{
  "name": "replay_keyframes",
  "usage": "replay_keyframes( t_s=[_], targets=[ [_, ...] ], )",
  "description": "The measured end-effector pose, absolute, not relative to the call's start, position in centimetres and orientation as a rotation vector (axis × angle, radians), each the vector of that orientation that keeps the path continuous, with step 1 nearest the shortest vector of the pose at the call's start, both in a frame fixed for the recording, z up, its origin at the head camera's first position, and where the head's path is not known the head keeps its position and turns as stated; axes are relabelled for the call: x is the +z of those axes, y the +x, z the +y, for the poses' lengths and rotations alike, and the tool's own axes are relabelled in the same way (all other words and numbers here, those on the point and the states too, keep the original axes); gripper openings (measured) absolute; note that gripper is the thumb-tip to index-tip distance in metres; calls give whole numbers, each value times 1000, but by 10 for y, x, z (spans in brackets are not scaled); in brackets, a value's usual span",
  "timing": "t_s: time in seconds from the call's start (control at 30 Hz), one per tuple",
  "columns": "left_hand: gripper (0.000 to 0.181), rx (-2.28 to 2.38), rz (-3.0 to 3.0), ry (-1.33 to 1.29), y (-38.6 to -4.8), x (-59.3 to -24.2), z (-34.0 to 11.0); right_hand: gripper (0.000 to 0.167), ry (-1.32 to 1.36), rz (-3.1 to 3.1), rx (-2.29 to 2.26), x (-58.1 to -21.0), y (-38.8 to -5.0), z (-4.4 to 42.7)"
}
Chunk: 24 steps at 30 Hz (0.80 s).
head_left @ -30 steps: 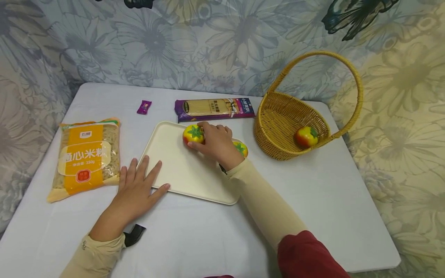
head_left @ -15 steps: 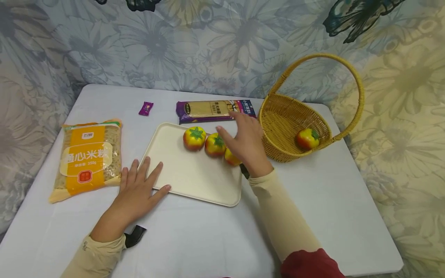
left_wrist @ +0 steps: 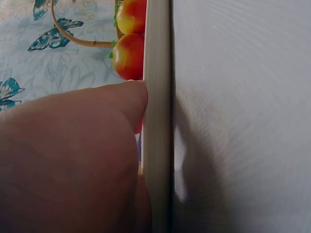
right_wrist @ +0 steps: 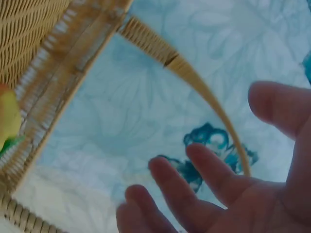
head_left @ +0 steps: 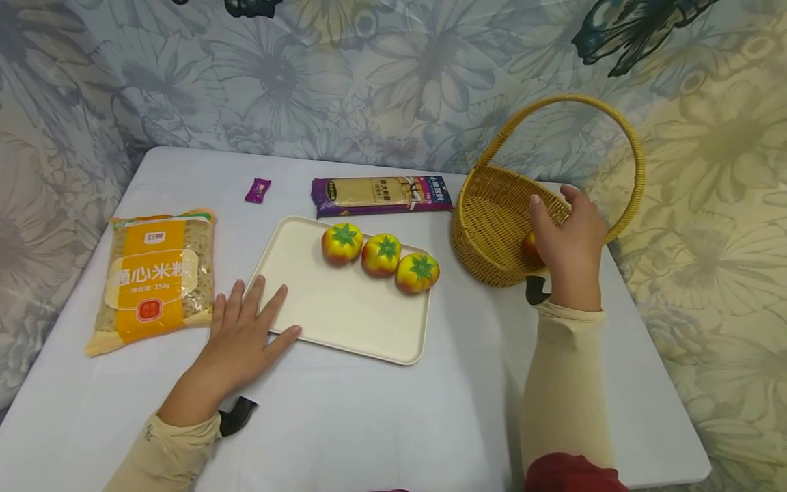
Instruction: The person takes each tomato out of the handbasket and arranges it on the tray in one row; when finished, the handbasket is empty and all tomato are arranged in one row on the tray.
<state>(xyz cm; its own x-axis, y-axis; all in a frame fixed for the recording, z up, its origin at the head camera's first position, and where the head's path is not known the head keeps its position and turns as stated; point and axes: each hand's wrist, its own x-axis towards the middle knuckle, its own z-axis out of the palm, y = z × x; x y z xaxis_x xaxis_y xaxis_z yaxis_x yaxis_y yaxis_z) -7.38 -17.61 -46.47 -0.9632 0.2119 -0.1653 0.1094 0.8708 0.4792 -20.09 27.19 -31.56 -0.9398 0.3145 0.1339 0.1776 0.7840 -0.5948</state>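
Note:
Three red-and-yellow toy persimmons with green leaf tops, the left one (head_left: pixel 341 244), the middle one (head_left: pixel 381 255) and the right one (head_left: pixel 417 272), sit in a row along the far side of a cream tray (head_left: pixel 344 321). My left hand (head_left: pixel 242 335) rests flat with spread fingers at the tray's near left corner. Over the right side of a wicker basket (head_left: pixel 492 225) is my right hand (head_left: pixel 573 246), fingers spread, holding nothing. Another toy persimmon (head_left: pixel 531 250) lies in the basket, mostly hidden by that hand; the right wrist view shows part of this persimmon (right_wrist: pixel 8 116) at its left edge.
A yellow bag of macaroni (head_left: pixel 150 280) lies left of the tray. Behind it are a small purple wrapped candy (head_left: pixel 257 190) and a purple pack of noodles (head_left: pixel 381 195). The basket's tall handle (head_left: pixel 633 143) arches at the right, near the flowered cloth backdrop.
My right hand has let go of the left persimmon on the tray and moved right to the basket, uncovering all three. My left hand stays in place.

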Motion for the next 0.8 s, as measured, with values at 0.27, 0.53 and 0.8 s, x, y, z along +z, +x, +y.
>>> replay_keyframes(
  t_s=[0.27, 0.53, 0.8],
  targets=[
    [84, 724, 2825, 248, -74, -463, -175, 88, -507, -2851, 936, -323, -213, 285],
    [84, 729, 2814, 250, -72, -462, -174, 99, -658, -3057, 822, -334, -226, 290],
    [84, 735, 2826, 248, -73, -463, -176, 112, -693, -3316, 724, -332, -236, 296]
  ],
)
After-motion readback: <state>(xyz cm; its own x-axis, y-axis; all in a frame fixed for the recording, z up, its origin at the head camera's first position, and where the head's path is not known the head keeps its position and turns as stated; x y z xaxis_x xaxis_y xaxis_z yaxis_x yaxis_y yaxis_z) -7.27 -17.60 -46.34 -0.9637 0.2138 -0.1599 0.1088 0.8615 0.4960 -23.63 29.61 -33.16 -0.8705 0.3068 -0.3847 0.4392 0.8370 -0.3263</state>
